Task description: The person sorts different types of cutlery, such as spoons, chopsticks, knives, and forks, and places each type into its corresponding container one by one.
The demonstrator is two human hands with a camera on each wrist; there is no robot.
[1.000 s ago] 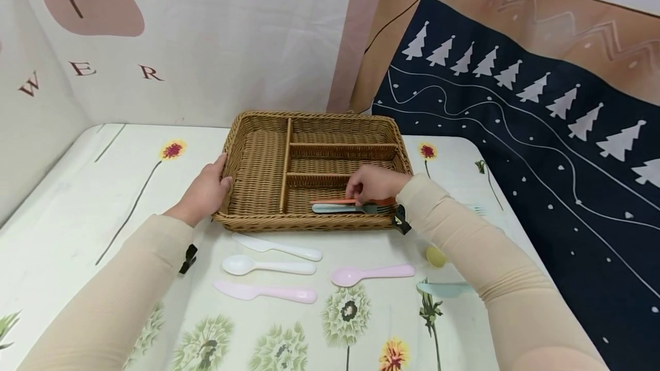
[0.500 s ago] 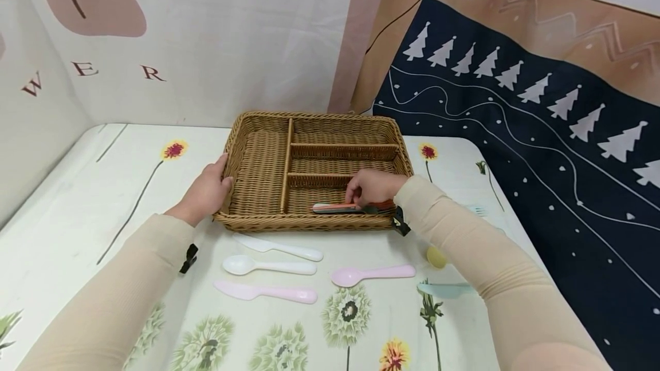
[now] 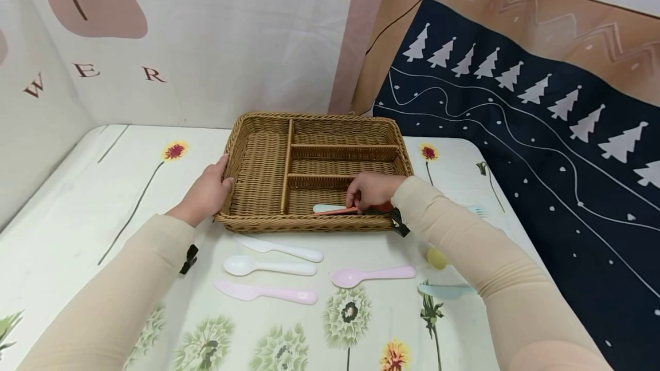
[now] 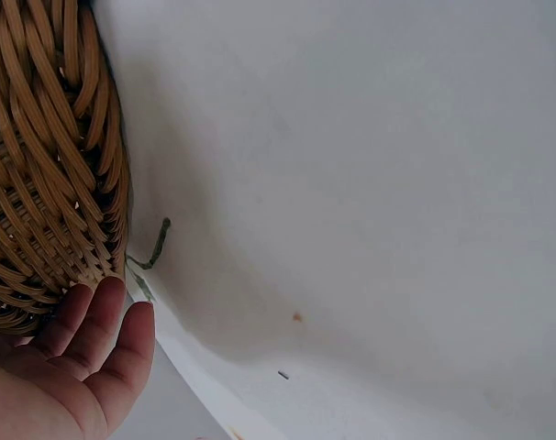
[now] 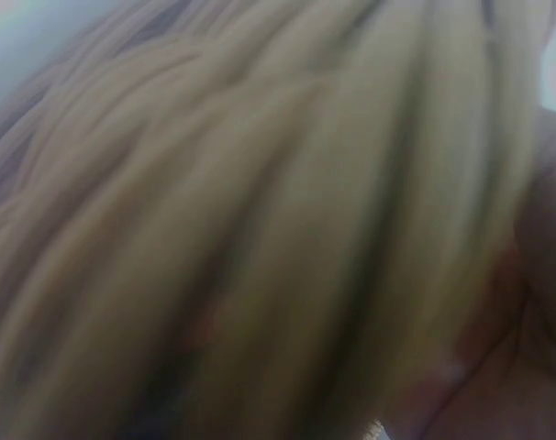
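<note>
Orange utensil, pinched by the right hand in the near right compartment of the wicker basket; left hand, partly curled, grips its left wall. Probably best laid flat beside the pale utensil.

The head camera is looking forward and down, seeing the left hand, the right hand, the basket and the table. The left wrist camera is looking closely past the left hand at the basket's side. The right wrist camera is sitting so near that the basket is blurring. All three are sharing the basket.
</note>
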